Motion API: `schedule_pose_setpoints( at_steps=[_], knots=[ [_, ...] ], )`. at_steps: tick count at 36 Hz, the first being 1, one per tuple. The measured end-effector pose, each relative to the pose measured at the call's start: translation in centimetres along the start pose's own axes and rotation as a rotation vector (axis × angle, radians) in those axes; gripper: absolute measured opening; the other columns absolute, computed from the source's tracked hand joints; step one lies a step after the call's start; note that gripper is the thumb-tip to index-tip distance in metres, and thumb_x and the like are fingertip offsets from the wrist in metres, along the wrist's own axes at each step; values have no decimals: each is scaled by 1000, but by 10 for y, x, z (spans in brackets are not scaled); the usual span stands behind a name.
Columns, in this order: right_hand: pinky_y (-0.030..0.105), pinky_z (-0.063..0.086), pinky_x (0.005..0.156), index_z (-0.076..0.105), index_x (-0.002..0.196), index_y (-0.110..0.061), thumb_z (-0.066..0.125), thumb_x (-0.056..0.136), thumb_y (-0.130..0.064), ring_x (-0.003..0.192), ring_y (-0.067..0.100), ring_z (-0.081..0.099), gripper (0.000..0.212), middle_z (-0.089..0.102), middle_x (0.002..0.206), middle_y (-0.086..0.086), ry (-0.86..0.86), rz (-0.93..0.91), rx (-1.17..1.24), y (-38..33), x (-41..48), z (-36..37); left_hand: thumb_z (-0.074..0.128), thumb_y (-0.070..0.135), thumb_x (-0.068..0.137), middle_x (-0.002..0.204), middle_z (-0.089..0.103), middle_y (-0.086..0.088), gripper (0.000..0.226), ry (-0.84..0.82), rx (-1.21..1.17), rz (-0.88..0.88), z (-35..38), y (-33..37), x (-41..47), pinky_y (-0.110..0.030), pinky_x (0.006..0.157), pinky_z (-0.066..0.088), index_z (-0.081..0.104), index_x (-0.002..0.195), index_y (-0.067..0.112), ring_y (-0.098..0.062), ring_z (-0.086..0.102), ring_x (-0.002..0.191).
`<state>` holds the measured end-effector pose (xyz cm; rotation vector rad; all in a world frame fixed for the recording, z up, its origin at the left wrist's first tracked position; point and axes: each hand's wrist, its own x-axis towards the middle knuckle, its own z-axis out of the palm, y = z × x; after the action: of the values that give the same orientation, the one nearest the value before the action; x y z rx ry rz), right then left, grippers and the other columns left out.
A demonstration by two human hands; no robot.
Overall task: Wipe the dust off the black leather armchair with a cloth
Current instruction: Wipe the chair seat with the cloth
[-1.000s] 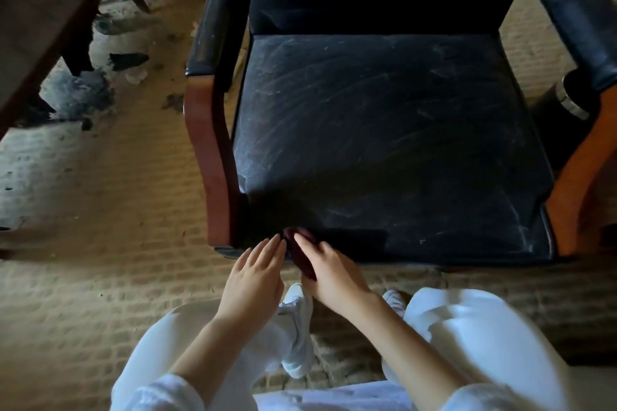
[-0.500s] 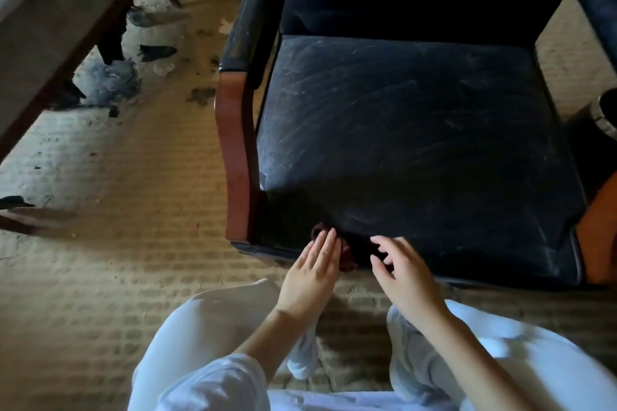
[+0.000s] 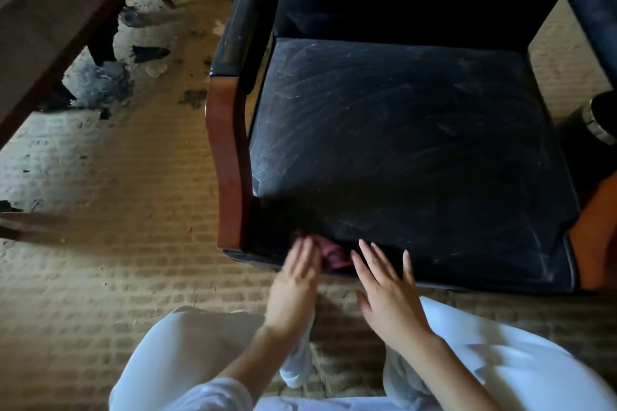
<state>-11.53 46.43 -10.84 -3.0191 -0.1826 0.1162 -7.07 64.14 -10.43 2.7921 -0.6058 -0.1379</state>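
The black leather armchair point(image 3: 400, 143) stands in front of me, its seat streaked with pale dust and its arms ending in reddish wood. A small dark red cloth point(image 3: 330, 252) lies bunched on the seat's front left edge. My left hand point(image 3: 293, 284) reaches it with straight fingers, the fingertips on the cloth's left side. My right hand point(image 3: 387, 290) hovers just right of the cloth, fingers spread and straight, holding nothing.
A wooden table point(image 3: 50, 10) stands at the left, with dark debris point(image 3: 100, 77) scattered on the beige carpet beneath it. A dark metal-rimmed object point(image 3: 601, 120) sits by the chair's right arm. My white-clad knees point(image 3: 187, 350) are low in view.
My right hand let go of the cloth and moved off to its right, opening its fingers. My left hand slid onto the cloth. The view shifted left.
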Motion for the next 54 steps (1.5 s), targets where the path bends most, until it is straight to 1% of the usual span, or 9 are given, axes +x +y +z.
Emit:
schedule_pose_setpoints(
  at_steps=[6,15,17,20,28,38,42,49,54],
  knots=[
    [60,33,102,54,134,-8,82,66,-20,127,22,52,74,52,141,6,60,34,21,12,0,-2,37,9,77,130,59,-13,52,-57,106,196,0,6,1,-42,101,43,63,122,3,-26,56,122],
    [60,38,99,61,127,-6,84,63,-22,124,23,55,69,54,138,8,84,48,16,9,3,2,69,-10,46,116,64,-24,63,-123,190,-291,-25,-32,7,-42,84,55,66,110,-8,-36,66,101],
    [60,39,98,61,127,-6,85,62,-22,124,23,55,70,54,138,8,81,55,20,9,2,2,63,-7,57,117,63,-26,53,-118,210,-293,-19,-25,9,-42,85,54,66,110,-9,-37,65,104],
    [61,39,98,60,128,-6,84,61,-20,126,22,54,72,53,139,7,76,56,31,9,1,4,27,-1,67,118,62,-26,59,-128,180,-208,-8,-7,12,-41,86,54,66,111,-9,-38,62,109],
    [56,43,97,58,131,-9,83,64,-18,125,20,55,73,54,138,5,86,76,77,10,-2,-1,35,10,78,131,58,-12,54,-85,158,230,4,27,4,-45,102,41,63,123,5,-25,56,122],
    [58,42,96,59,129,-7,82,60,-15,124,22,55,73,54,139,7,55,100,68,4,-2,-3,43,-1,68,126,56,-29,55,-86,185,-242,-7,5,25,-48,93,48,59,120,-9,-40,57,115],
    [58,43,96,61,127,-6,83,57,-13,123,21,56,74,55,137,7,55,114,84,4,-3,-5,27,1,72,126,57,-29,59,-107,188,-122,1,19,23,-49,95,49,60,119,-10,-42,56,117],
    [57,46,92,67,115,-3,84,47,-2,117,23,60,70,62,128,10,60,256,94,21,-11,-9,33,6,74,126,60,-19,54,-98,164,265,12,53,22,-44,99,44,64,118,-1,-33,59,116],
    [60,45,92,66,119,-3,82,52,1,118,25,59,69,61,129,11,28,306,80,44,-25,-15,49,8,75,130,58,-18,48,-80,217,323,15,57,33,-43,103,39,63,121,0,-32,57,119]
  ],
)
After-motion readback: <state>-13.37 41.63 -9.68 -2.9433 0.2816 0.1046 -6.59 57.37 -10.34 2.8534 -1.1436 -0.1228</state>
